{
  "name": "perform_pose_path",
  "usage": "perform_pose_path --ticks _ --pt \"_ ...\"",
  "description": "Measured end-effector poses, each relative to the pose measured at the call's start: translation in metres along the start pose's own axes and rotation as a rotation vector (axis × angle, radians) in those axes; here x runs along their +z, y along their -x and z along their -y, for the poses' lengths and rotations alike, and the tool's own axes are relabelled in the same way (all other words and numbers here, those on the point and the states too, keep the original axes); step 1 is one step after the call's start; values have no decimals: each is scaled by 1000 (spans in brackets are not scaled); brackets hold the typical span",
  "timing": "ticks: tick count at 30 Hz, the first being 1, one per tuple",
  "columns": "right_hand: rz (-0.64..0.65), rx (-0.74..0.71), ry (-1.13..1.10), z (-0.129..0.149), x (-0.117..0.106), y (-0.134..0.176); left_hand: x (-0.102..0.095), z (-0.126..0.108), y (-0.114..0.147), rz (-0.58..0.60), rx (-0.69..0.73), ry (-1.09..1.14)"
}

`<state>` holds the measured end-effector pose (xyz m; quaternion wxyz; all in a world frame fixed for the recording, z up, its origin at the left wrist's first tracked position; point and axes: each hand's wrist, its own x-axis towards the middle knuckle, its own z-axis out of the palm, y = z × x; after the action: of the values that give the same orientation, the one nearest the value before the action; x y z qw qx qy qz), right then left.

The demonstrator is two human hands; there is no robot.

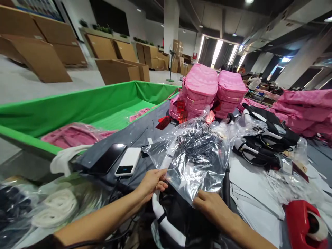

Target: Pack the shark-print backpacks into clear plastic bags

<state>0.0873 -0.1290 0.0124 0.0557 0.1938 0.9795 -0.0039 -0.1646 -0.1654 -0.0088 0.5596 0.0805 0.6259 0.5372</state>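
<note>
A clear plastic bag (197, 155) lies in front of me, drawn partly over a black backpack (192, 221) with white-wrapped straps. My left hand (153, 183) pinches the bag's near left edge beside one strap. On the near right edge of the plastic, my right hand (209, 204) has its fingers closed. The far part of the backpack shows dark through the wrinkled film, while its near end sticks out uncovered between my forearms. Part of the strap is hidden behind my left hand.
Left of the bag lie a white power bank (129, 160) and a black phone (109, 157). A green-lined bin (77, 103) holds pink bags. Pink backpacks (201, 83) stand behind, with black-and-white backpacks (264, 135) at right. A red tape dispenser (298, 224) sits near right, beside white paper sheets (256, 186).
</note>
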Motion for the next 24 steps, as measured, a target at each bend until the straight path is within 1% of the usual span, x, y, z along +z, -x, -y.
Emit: perform_pose_path --ticks 2,4,6,7,8,9,11,12,14,16,17,19,20,22,24 --pt "-100 1 75 -10 5 22 0 1 -1 25 -32 -6" --pt "-196 29 207 -22 12 45 1 3 4 77 -93 -9" --pt "-242 109 310 -30 12 64 5 8 12 145 -141 0" --pt "-243 163 314 -32 9 71 8 12 17 186 -147 1" --pt "-228 204 271 -30 2 75 12 15 22 231 -135 -3" --pt "-203 221 181 -26 -6 76 16 19 27 282 -104 -15" --pt "-171 208 -80 -15 -25 68 25 27 36 394 -25 -53" --pt "-179 210 -209 -9 -33 60 29 30 39 441 15 -72" --pt "-255 287 -397 -1 -38 38 33 33 45 497 84 -102" --pt "-313 378 -576 0 -32 16 33 34 46 508 134 -120" --pt "-317 387 -681 -2 -26 7 32 34 46 500 154 -122" --pt "-302 342 -867 -9 -16 -5 28 34 45 484 171 -136" --pt "-301 315 -923 -13 -12 -8 26 34 44 488 161 -158" --pt "-320 293 -966 -16 -7 -13 23 36 44 521 115 -232" --pt "-343 319 -1024 -14 -4 -18 25 38 45 552 99 -301"
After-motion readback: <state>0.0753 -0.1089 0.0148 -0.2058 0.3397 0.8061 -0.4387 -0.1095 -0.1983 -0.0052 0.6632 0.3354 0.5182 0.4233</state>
